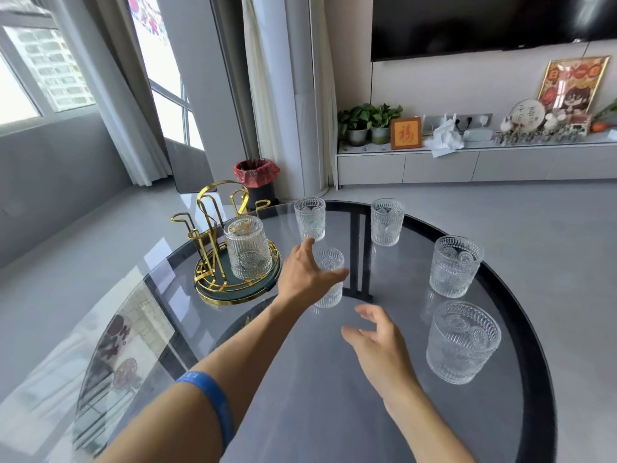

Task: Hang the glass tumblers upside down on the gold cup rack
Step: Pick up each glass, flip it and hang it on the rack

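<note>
The gold cup rack (213, 228) stands on its round green tray at the left of the glass table. One glass tumbler (247, 248) hangs upside down on it. Several more tumblers stand upright on the table: one at the back (310, 218), one further right (387, 222), two on the right (455, 266) (463, 342). My left hand (305, 274) reaches around a middle tumbler (330, 279), fingers spread beside it, not closed on it. My right hand (374, 342) hovers open just in front of that tumbler.
The round glass table (300, 412) has a dark rim and a dark frame bar under its middle. A bin with a red liner (256, 177) stands on the floor behind the rack. A low cabinet with plants runs along the far wall.
</note>
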